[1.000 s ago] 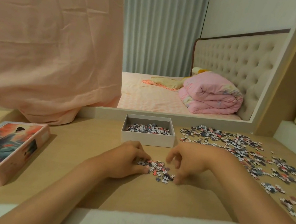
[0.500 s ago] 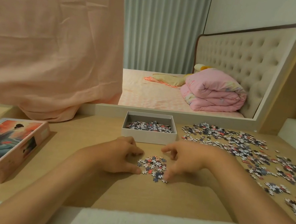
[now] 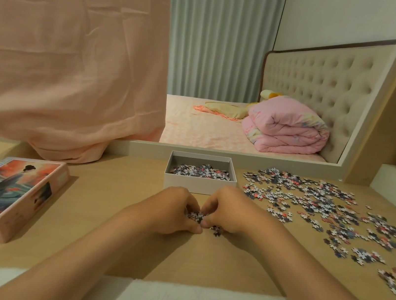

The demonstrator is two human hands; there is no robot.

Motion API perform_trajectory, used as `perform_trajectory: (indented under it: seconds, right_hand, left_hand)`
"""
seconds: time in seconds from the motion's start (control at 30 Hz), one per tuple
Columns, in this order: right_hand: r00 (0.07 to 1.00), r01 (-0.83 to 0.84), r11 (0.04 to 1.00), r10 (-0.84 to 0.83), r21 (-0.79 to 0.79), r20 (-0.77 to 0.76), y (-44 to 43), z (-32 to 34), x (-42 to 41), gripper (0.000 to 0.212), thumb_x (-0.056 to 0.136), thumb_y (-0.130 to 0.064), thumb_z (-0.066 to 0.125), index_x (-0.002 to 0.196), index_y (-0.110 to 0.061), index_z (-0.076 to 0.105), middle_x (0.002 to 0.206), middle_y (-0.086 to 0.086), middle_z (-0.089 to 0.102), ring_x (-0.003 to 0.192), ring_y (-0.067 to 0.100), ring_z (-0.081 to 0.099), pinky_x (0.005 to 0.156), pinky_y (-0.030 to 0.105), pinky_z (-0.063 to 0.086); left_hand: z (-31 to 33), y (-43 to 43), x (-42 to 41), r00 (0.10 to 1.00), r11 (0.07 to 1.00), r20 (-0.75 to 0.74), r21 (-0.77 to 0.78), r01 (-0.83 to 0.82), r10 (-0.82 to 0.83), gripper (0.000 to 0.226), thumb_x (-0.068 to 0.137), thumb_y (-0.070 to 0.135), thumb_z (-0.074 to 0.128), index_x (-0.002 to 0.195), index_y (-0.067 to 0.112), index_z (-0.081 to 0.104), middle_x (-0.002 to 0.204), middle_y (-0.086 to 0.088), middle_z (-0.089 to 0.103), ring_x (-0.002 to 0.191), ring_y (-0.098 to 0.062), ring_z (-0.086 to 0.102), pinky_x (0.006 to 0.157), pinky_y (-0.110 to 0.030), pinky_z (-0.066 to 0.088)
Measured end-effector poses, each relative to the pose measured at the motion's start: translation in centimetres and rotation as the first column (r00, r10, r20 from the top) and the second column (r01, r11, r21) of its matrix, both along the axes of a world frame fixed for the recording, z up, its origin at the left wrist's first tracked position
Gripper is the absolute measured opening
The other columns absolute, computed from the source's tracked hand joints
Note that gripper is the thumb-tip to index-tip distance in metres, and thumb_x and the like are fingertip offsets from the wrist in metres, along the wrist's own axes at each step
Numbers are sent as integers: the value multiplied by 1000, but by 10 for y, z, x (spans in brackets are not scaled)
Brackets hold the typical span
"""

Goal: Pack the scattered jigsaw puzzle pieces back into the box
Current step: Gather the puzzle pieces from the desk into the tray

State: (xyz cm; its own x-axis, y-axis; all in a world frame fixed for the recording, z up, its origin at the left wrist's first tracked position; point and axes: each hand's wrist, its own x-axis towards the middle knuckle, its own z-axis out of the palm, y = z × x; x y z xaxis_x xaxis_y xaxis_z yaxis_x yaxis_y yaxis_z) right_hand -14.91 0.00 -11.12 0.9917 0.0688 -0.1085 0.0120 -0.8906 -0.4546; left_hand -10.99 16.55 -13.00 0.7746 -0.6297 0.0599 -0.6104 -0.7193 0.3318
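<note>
On the pale wooden desk (image 3: 109, 213), the left hand (image 3: 171, 210) and right hand (image 3: 227, 213) curl toward each other, fingertips closed round a small clump of red, white and dark jigsaw pieces (image 3: 196, 217). Whether it has left the wood is unclear. Just behind stands the open white cardboard box (image 3: 196, 187), partly filled. Scattered pieces (image 3: 325, 209) lie to its right, and the pink illustrated lid (image 3: 4, 186) lies well left.

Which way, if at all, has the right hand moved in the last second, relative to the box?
Yes. The right hand has slid left, along the front of the open box, meeting the left hand over the small pile of pieces.
</note>
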Motion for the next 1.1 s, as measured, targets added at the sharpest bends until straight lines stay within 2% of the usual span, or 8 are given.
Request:
perform_trajectory:
  seconds: [0.2, 0.5, 0.57, 0.73, 0.83, 0.93, 1.03, 1.1]
  right_hand:
    - [993, 106, 961, -115, 257, 23, -1, -10, 7, 12, 77, -13, 85, 85, -13, 75, 74, 4, 72, 57, 14, 65, 57, 26, 56]
    - [966, 215, 698, -254, 683, -44, 1, -10, 21, 15, 71, 2, 85, 80, -6, 75, 77, 11, 73, 65, 25, 69, 70, 40, 63]
    - [961, 191, 674, -277, 713, 5, -1, 3, 30, 16, 71, -2, 87, 79, -8, 75, 73, 6, 73, 64, 21, 68, 67, 34, 62]
    - [916, 94, 774, -313, 626, 250, -9, 30, 66, 12, 75, -8, 85, 83, -9, 76, 75, 7, 74, 66, 24, 71, 67, 34, 62]
    - [902, 109, 919, -250, 378, 350, -14, 27, 85, 6, 84, -18, 78, 88, -14, 79, 73, -1, 72, 68, 20, 68, 59, 25, 53]
    - [943, 79, 980, -133, 182, 307, -17, 18, 93, 16, 96, -22, 64, 102, -16, 78, 83, -1, 71, 73, 13, 61, 57, 18, 42]
    - [960, 56, 992, -85, 113, 266, -21, 11, 94, 26, 101, -22, 56, 122, -17, 71, 118, 4, 71, 103, 19, 64, 85, 28, 48]
    - [959, 45, 995, -69, 92, 275, -23, 12, 90, 28, 101, -20, 55, 124, -18, 70, 123, 4, 70, 108, 20, 63, 92, 31, 48]
  left_hand:
    - [-8, -1, 3, 982, 955, -130, -248, -164, 135, 17, 76, 26, 79, 92, 22, 73, 79, 4, 71, 69, -10, 66, 63, -20, 50]
    - [-2, -1, 22, 925, 763, -365, -567, -310, 105, 13, 75, 7, 83, 84, 12, 75, 78, -8, 74, 64, -8, 64, 66, -23, 55]
    - [13, -3, 30, 930, 699, -359, -644, -310, 82, 13, 76, 6, 82, 81, 16, 75, 75, -4, 73, 65, -7, 64, 67, -21, 56]
    - [43, -15, 71, 982, 749, -153, -636, -186, 114, 8, 81, 11, 78, 86, 15, 75, 78, -2, 74, 65, -4, 65, 63, -21, 54]
    - [41, -21, 89, 990, 863, -42, -487, -138, 135, 11, 87, 18, 73, 97, 16, 76, 85, 2, 74, 73, -7, 66, 67, -22, 48]
    - [26, -22, 94, 993, 938, 16, -329, -106, 118, 22, 95, 19, 62, 114, 17, 73, 98, -2, 74, 82, -13, 64, 76, -26, 48]
    - [18, -19, 92, 986, 955, 119, -288, -77, 116, 26, 99, 18, 54, 117, 18, 72, 97, -4, 72, 81, -17, 62, 68, -26, 41]
    - [18, -15, 88, 975, 943, 190, -330, -47, 115, 26, 99, 17, 53, 115, 18, 73, 104, -2, 67, 90, -18, 60, 74, -25, 39]
